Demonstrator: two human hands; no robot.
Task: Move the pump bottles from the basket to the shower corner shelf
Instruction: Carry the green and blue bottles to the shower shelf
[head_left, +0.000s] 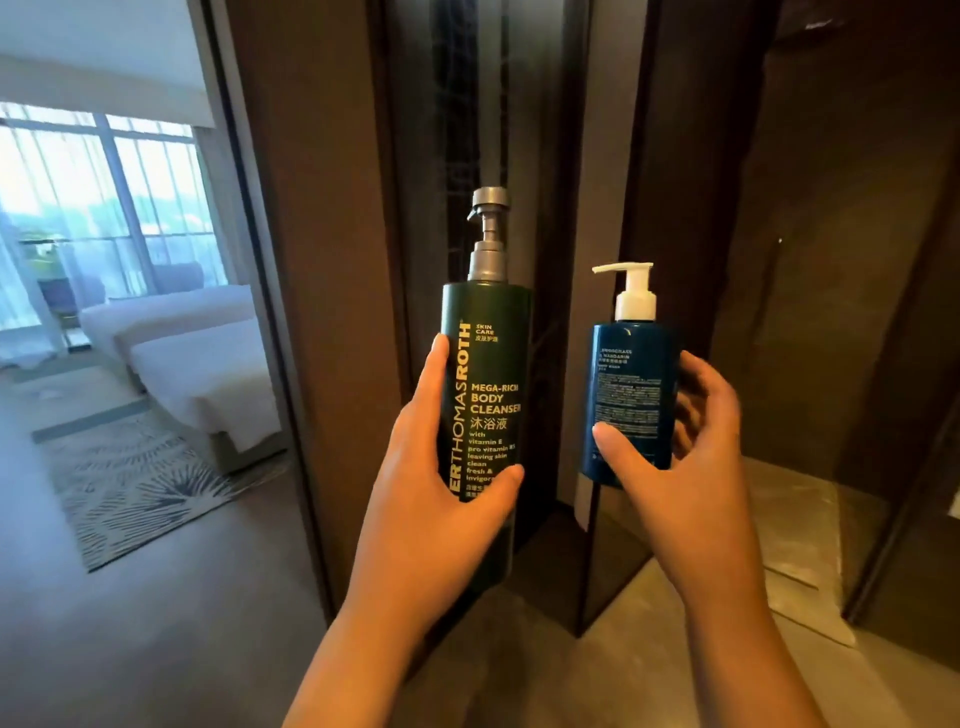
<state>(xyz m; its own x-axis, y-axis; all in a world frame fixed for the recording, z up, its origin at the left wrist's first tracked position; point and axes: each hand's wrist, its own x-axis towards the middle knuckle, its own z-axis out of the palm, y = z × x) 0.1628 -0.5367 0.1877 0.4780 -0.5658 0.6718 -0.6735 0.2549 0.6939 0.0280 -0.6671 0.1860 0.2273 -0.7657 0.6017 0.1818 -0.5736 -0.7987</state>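
My left hand grips a tall dark green pump bottle with a grey pump head and yellow lettering, held upright in front of me. A shorter dark blue pump bottle with a white pump is held upright in my right hand, thumb on its front and fingers behind it. The two bottles are side by side, a short gap apart. Neither the basket nor the shower corner shelf is in view.
Dark brown panels and a door frame stand directly ahead. A grey stone floor extends to the right. At the left a glass pane shows a bedroom with white beds, a patterned rug and a bright window.
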